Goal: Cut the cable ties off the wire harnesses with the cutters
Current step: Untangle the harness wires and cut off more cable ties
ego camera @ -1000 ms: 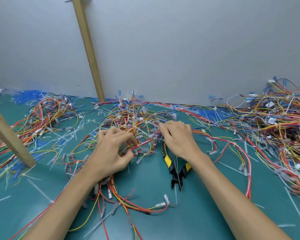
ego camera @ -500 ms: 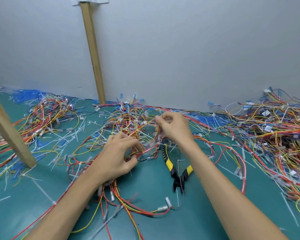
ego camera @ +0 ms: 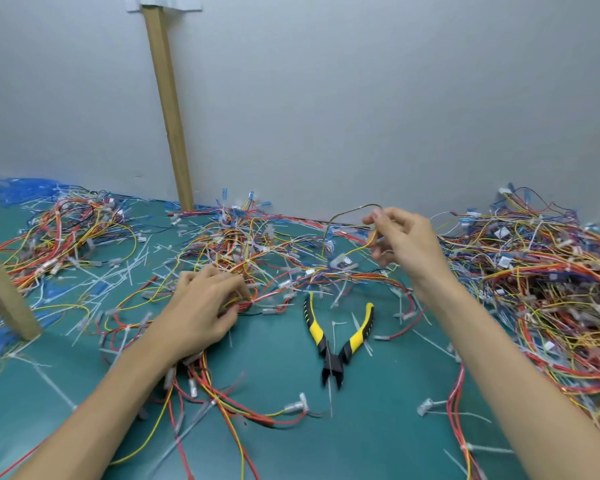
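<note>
Two hands in the tangle and none on the cutters (ego camera: 336, 344), so I'd call this the sorting step: hunting for the next tie before anything gets snipped.

Left hand (ego camera: 201, 310) sits knuckles-up on the middle harness (ego camera: 257, 251), fingers curled down round a bunch of red and yellow wires, pinning it to the mat (ego camera: 378, 441). Right hand (ego camera: 406, 244) is raised near the wall, thumb and fingertips pinching a thin yellow wire (ego camera: 354, 211) that arcs up in a loop and drops into the same tangle. It's a bit blurred, so I can't tell how many fingers are on it.

Cutters lie on the mat between the forearms, touched by neither hand. Their yellow-and-black handles splay toward the wall, with the dark nose pointing back at me.

Next move, my guess: one hand lets go and grabs the cutters, probably the right, while the left pins the bundle. Then nose in on a tie without nicking insulation.

Stuff-wise, the wires are thin, floppy and glossy-coated: red, yellow, orange, some blue and black, with small clear connector blocks on the ends. Ties (ego camera: 125, 271) are stiff whitish strips, with cut bits scattered everywhere. Mat is smooth matte teal. A bare wooden post (ego camera: 168, 109) leans against the grey wall.
</note>
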`<state>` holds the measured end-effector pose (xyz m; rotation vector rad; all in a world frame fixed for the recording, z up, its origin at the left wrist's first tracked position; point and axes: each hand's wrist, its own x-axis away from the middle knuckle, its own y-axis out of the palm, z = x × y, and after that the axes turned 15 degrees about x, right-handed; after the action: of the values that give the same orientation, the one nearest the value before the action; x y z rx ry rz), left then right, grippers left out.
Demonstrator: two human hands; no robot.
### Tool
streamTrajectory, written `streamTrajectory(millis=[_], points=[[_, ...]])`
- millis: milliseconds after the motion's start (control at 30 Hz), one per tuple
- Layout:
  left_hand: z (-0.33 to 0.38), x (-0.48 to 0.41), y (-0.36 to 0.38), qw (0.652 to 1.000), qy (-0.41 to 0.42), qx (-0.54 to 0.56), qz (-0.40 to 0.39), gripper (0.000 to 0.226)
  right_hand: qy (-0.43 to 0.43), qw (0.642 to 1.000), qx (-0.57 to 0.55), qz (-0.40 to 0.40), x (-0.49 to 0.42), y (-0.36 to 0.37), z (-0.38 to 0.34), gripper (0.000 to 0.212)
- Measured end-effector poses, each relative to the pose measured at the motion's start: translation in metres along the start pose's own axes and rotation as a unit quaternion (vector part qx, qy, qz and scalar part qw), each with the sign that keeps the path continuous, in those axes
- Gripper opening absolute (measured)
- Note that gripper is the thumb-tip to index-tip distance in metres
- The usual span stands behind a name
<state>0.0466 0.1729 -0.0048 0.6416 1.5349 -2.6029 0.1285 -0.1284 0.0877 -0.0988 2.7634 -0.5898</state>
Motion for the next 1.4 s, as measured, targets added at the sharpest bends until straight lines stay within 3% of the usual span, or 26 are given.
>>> streamTrajectory(millis=[100, 333, 567, 733, 833, 900, 967, 1067, 1167, 1233, 1267, 1300, 1333, 1400], points=[[-0.005, -0.001, -0.007, 0.999, -0.030, -0.025, 0.014, 0.024, 0.004, 0.999, 0.019, 0.038, 0.001, -0.027, 0.002, 0.024], [-0.014, 0.000, -0.018, 0.984, -0.132, -0.104, 0.067, 0.020, 0.007, 0.971, -0.140, 0.194, 0.012, -0.081, -0.001, 0.025], [-0.017, 0.001, -0.023, 0.962, -0.201, -0.136, 0.126, 0.021, -0.012, 0.952, -0.161, 0.260, 0.031, -0.102, 0.009, 0.027], [-0.015, 0.001, -0.021, 0.954, -0.215, -0.159, 0.133, 0.020, 0.030, 0.962, -0.138, 0.235, 0.048, -0.112, 0.036, 0.027], [-0.011, -0.003, -0.024, 0.963, -0.223, -0.118, 0.095, 0.023, 0.052, 0.975, -0.087, 0.199, 0.067, -0.121, 0.054, 0.027], [0.000, -0.007, -0.030, 0.962, -0.256, -0.096, 0.020, 0.039, 0.044, 0.991, -0.014, 0.125, 0.084, -0.133, 0.067, 0.028], [0.018, -0.012, -0.031, 0.952, -0.271, -0.143, -0.020, 0.054, 0.022, 0.989, 0.147, 0.011, 0.102, -0.146, 0.076, 0.034], [0.055, -0.023, -0.031, 0.942, -0.216, -0.245, 0.074, 0.048, -0.029, 0.896, 0.428, -0.115, 0.123, -0.155, 0.083, 0.033], [0.086, -0.052, -0.024, 0.960, -0.104, -0.209, 0.157, 0.028, 0.004, 0.771, 0.595, -0.225, 0.127, -0.149, 0.070, 0.025], [0.091, -0.077, -0.014, 0.981, -0.053, -0.112, 0.149, 0.017, 0.028, 0.683, 0.697, -0.215, 0.119, -0.143, 0.049, 0.030], [0.089, -0.088, -0.007, 0.988, -0.048, -0.065, 0.133, 0.017, 0.024, 0.660, 0.731, -0.173, 0.113, -0.137, 0.034, 0.030], [0.084, -0.097, 0.001, 0.992, -0.053, -0.029, 0.111, 0.018, 0.011, 0.659, 0.743, -0.118, 0.106, -0.128, 0.017, 0.028], [0.077, -0.104, 0.009, 0.994, -0.063, -0.009, 0.090, 0.020, -0.017, 0.689, 0.722, -0.058, 0.097, -0.116, 0.002, 0.026], [0.060, -0.112, 0.025, 0.994, -0.088, -0.010, 0.063, 0.021, -0.095, 0.789, 0.606, 0.032, 0.077, -0.083, -0.018, 0.022]])
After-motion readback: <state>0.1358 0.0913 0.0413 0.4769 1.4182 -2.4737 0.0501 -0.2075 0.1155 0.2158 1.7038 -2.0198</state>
